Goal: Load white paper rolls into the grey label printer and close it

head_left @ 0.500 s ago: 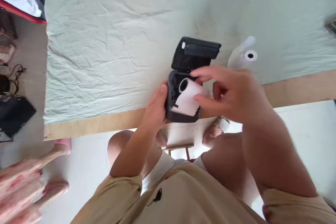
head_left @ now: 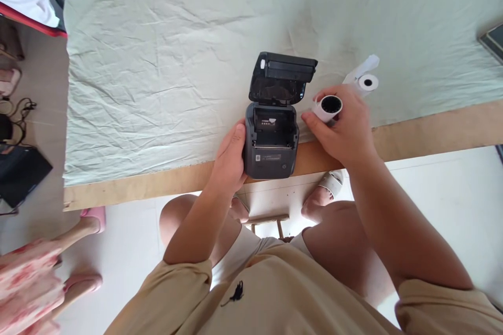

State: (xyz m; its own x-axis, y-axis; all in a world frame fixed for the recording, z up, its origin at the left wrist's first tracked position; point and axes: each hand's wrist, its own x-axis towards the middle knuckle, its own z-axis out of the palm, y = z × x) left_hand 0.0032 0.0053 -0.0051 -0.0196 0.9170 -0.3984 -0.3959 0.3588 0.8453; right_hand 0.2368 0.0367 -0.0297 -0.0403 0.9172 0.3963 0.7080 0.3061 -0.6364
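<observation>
A small black label printer (head_left: 271, 159) sits at the table's front edge with its lid (head_left: 281, 76) tipped up and back. Its paper bay shows bare inside, apart from a small white marking. My left hand (head_left: 231, 159) grips the printer's left side, thumb along the edge. To the right of the printer, my right hand (head_left: 349, 128) is closed around a white paper roll (head_left: 321, 109), whose dark hollow core faces up toward me. Just behind that hand, a second paper roll (head_left: 368, 82) lies on the cloth with a loose strip of paper unwound.
A pale green wrinkled cloth (head_left: 165, 68) covers the table, leaving a wooden front edge (head_left: 432, 131). A dark flat object (head_left: 493, 42) lies at the far right. Another person in pink slippers (head_left: 94, 218) stands at the lower left, near a black bag (head_left: 25, 172).
My right hand has lifted the paper roll out of the printer's bay and carried it to the right. The left hand still holds the printer, which has shifted slightly left.
</observation>
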